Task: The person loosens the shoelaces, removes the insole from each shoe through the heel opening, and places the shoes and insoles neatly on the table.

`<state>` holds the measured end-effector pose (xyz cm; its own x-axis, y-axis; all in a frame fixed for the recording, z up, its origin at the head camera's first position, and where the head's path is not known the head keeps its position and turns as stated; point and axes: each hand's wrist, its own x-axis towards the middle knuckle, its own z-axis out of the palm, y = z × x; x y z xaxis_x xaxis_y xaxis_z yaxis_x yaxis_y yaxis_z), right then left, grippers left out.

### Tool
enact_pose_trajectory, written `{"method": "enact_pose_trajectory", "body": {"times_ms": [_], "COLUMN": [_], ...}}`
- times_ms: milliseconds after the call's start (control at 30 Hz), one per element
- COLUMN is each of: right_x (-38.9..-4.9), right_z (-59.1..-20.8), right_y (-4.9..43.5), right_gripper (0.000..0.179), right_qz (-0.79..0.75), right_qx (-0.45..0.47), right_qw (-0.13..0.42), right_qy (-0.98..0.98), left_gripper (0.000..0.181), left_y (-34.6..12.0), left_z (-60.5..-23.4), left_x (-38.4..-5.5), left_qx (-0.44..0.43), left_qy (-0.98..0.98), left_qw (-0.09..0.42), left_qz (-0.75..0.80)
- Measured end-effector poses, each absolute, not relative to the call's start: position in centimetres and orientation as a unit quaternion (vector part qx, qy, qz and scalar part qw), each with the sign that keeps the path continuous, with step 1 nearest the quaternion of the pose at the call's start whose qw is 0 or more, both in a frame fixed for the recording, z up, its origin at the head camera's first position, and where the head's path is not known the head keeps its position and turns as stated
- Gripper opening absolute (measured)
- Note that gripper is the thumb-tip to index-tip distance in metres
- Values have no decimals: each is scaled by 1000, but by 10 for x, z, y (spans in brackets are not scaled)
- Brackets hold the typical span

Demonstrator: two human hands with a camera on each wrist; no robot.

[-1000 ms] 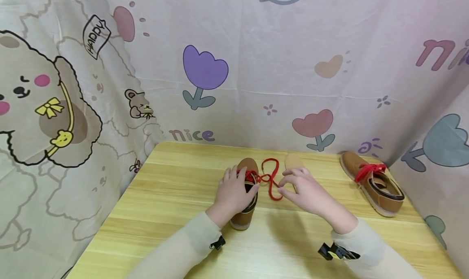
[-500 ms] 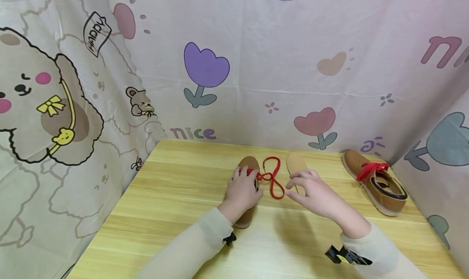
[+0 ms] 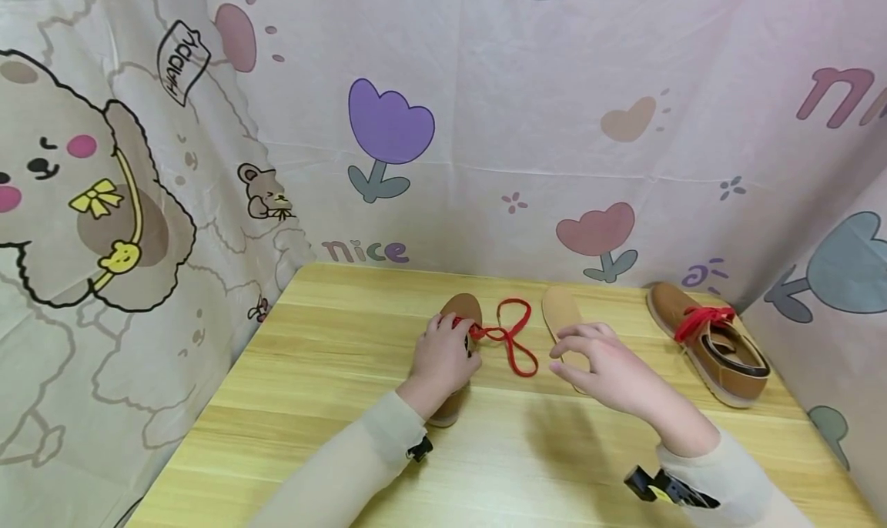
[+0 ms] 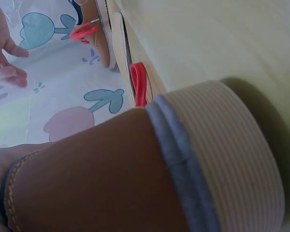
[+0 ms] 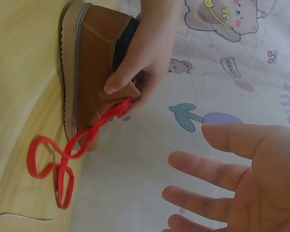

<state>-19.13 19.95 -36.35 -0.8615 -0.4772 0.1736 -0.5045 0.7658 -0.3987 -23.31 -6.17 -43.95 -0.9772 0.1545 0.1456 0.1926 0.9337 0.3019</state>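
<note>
A brown low shoe (image 3: 463, 306) stands sole-down on the table, toe toward the back wall. My left hand (image 3: 443, 359) grips it from above, with the thumb (image 5: 121, 79) on its side and the fingers over the opening. Red laces (image 5: 63, 164) trail from the shoe and lie in loose loops on the wood, right of it. My right hand (image 3: 603, 366) hovers with fingers spread and holds nothing, above the near part of a flat tan insole (image 3: 560, 306). The right wrist view shows its bent, parted fingers in front of the curtain.
Another brown shoe (image 3: 731, 366), its red laces tied, rests near the right edge of the wooden table (image 3: 333, 343). A printed curtain (image 3: 485, 128) hangs behind the table and along both sides.
My right hand has drawn away from the lace loop to the right. My left hand has shifted the shoe slightly left, which stretches the lace near it.
</note>
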Motion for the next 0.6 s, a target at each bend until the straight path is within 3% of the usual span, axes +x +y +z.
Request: {"method": "enact_pose_trajectory", "body": {"times_ms": [233, 600], "right_x": [-186, -176], "right_z": [-357, -347], "right_y": [208, 219], "right_gripper": [10, 19], "right_qz": [219, 216], "right_qx": [262, 249], "right_qw": [38, 36], "right_qy": [-939, -944], "left_gripper": [52, 53], "left_y": [-76, -101], "left_z": [-439, -440], "left_x": [-236, -240], "left_qx": [-81, -71], "left_qy": [-982, -983], "left_qw": [64, 75], "left_qz": [-159, -154]}}
